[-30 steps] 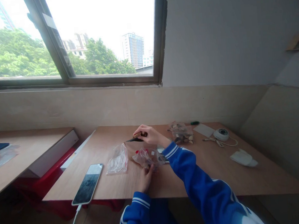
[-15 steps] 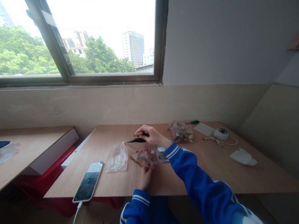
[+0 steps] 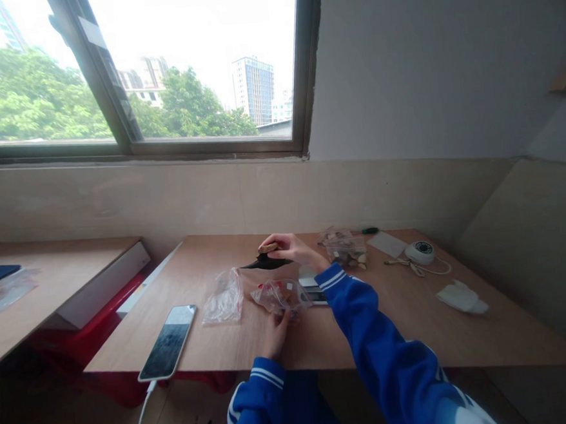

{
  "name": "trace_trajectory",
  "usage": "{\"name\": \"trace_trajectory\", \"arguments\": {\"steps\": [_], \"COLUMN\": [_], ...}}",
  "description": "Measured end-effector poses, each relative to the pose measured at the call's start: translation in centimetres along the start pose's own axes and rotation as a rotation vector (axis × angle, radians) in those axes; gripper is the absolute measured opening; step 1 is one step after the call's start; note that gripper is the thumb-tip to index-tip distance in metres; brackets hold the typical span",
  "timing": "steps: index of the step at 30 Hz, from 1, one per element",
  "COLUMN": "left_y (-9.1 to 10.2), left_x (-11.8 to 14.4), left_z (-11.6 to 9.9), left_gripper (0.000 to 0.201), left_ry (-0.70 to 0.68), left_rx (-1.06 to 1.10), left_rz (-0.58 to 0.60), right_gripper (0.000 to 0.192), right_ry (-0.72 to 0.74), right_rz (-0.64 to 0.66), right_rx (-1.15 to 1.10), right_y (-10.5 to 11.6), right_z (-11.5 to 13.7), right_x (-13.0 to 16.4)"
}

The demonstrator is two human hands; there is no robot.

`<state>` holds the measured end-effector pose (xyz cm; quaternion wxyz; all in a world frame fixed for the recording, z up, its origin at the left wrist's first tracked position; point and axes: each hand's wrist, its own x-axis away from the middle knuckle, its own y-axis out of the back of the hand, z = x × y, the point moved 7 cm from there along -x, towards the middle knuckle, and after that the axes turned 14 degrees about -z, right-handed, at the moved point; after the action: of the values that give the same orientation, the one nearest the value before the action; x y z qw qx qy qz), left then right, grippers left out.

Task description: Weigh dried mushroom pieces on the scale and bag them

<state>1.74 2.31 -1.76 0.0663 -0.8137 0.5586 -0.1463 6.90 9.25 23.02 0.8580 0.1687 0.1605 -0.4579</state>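
Note:
My right hand (image 3: 293, 249) is closed, its fingertips pinching a small brown, stone-like piece (image 3: 268, 246). Just under those fingers is a flat black thing (image 3: 264, 263) whose kind I cannot make out; whether the hand touches it is unclear. Near the table's front edge, my left hand (image 3: 276, 335) has its fingers closed on the lower edge of a clear plastic bag (image 3: 282, 295) with red marks and small pieces inside. Left of that bag lies another clear zip bag (image 3: 222, 300). A silver device with a dark panel (image 3: 316, 293) sits partly behind the right sleeve.
A phone (image 3: 169, 343) with a white cable overhangs the front left table edge. Toward the back right are bags of stone-like pieces (image 3: 346, 249), a green-handled tool (image 3: 370, 230), a white card (image 3: 387, 244), a dome camera (image 3: 419, 253) and a crumpled white wrapper (image 3: 462, 297).
My right hand has moved slightly right with the brown piece, and more of the black thing and the silver device shows. My left hand stays on the bag.

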Motion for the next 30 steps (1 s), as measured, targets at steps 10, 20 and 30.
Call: {"name": "trace_trajectory", "arguments": {"steps": [10, 20, 30], "left_y": [-0.3, -0.2, -0.2], "left_x": [0.4, 0.8, 0.7], "left_z": [-0.5, -0.8, -0.5], "left_gripper": [0.056, 0.056, 0.052], "left_ry": [0.015, 0.056, 0.052], "left_rx": [0.029, 0.015, 0.036], "left_rz": [-0.043, -0.043, -0.027], "right_gripper": [0.029, 0.028, 0.026], "right_ry": [0.259, -0.06, 0.036], "right_rz": [-0.045, -0.06, -0.055], "right_rx": [0.426, 0.419, 0.378], "right_y": [-0.6, 3.6, 1.3], "right_z": [2.2, -2.1, -0.6], "right_x": [0.4, 1.6, 3.2]}}
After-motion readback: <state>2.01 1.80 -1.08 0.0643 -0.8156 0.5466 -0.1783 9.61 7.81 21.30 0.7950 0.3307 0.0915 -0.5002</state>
